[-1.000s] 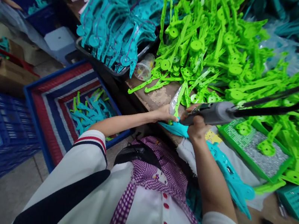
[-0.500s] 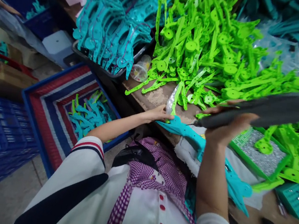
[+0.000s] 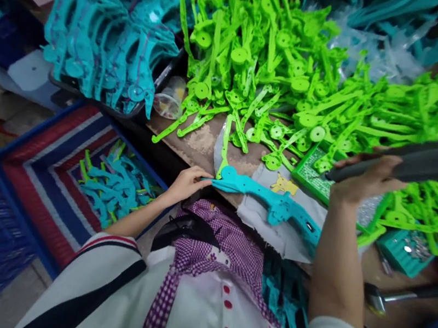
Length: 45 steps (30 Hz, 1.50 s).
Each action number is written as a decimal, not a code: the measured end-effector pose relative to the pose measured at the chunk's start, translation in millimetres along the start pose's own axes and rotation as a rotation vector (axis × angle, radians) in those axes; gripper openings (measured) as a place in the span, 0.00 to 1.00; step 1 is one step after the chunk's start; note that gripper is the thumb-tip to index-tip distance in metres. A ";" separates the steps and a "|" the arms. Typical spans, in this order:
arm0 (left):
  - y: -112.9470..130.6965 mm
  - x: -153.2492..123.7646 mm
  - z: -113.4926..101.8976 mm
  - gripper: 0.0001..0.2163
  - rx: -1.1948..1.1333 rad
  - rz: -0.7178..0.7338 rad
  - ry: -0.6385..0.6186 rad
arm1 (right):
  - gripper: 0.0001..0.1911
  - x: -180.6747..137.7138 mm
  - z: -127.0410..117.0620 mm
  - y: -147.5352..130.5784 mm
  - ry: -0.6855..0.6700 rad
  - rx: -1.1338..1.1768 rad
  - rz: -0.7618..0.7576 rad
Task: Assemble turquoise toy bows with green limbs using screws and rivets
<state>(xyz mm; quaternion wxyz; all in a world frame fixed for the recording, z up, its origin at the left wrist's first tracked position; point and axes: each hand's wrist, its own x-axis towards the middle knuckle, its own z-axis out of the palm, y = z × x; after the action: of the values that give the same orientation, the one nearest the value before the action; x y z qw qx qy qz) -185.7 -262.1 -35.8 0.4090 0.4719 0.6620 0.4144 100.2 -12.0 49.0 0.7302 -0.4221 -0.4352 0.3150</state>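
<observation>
My left hand (image 3: 186, 182) pinches the near end of a long teal plastic part (image 3: 267, 200) that lies across a grey cloth (image 3: 271, 225) at the bench's front edge. My right hand (image 3: 362, 178) is closed round a grey power screwdriver (image 3: 414, 162), held up and to the right, its tip over a green tray (image 3: 311, 174) of small screws. The tool is clear of the teal part.
A big heap of lime-green plastic parts (image 3: 284, 69) covers the bench behind. Stacked teal parts (image 3: 105, 40) fill a black bin at left. A striped blue crate (image 3: 35, 168) on the floor holds finished pieces. A small teal screw box (image 3: 403, 248) and a hammer (image 3: 401, 295) lie right.
My right hand has lifted the screwdriver off the teal part and swung it right, over the screw tray. My left hand stays on the part's end. The view shifted right.
</observation>
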 end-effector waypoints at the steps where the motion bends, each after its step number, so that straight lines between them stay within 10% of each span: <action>1: 0.7 2.2 2.2 0.14 -0.018 0.000 0.008 | 0.20 6.9 0.7 6.7 -0.022 -0.013 -0.005; 11: -1.9 0.5 12.0 0.11 -0.122 -0.037 0.138 | 0.28 22.1 -1.3 46.9 -0.075 -0.060 0.020; 19: 8.3 -9.7 23.8 0.23 -0.571 -0.466 0.260 | 0.27 25.2 -2.7 50.1 -0.091 -0.043 0.013; 26: 16.7 -9.3 31.7 0.22 -0.648 -0.475 0.375 | 0.26 23.1 -0.4 53.2 -0.132 -0.016 -0.007; 34: 9.9 1.0 37.3 0.21 -0.530 -0.355 0.401 | 0.27 32.6 -1.9 -4.9 -0.019 0.100 -0.033; 38: 8.2 6.8 45.5 0.18 -0.504 -0.343 0.388 | 0.35 -17.5 14.0 -48.5 -0.069 0.259 0.001; 45: 1.2 13.8 53.0 0.15 -0.539 -0.265 0.371 | 0.37 -138.7 65.9 -54.0 -0.575 0.290 0.306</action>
<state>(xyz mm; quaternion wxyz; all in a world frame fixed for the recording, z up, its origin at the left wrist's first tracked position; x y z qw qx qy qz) -139.0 -239.9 -53.8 0.4418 0.1738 0.6475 0.5962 -12.8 -128.3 63.3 0.5747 -0.2684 -0.5053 0.5851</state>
